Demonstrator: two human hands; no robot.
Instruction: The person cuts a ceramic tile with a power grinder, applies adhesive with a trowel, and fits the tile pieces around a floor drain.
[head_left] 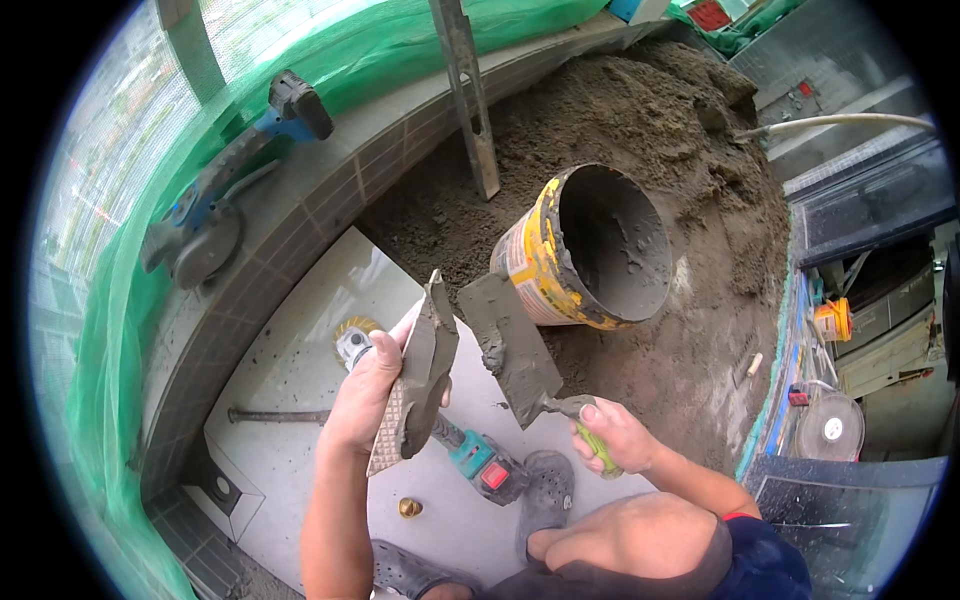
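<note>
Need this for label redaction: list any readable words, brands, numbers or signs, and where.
Readable text to quote: none.
Yellow bucket: printed label, too small and blurred.
Teal cordless tool: marking on the red battery panel, too small.
Round grey object at right: white centre label, too small.
Held tile and trowel: no print visible.
</note>
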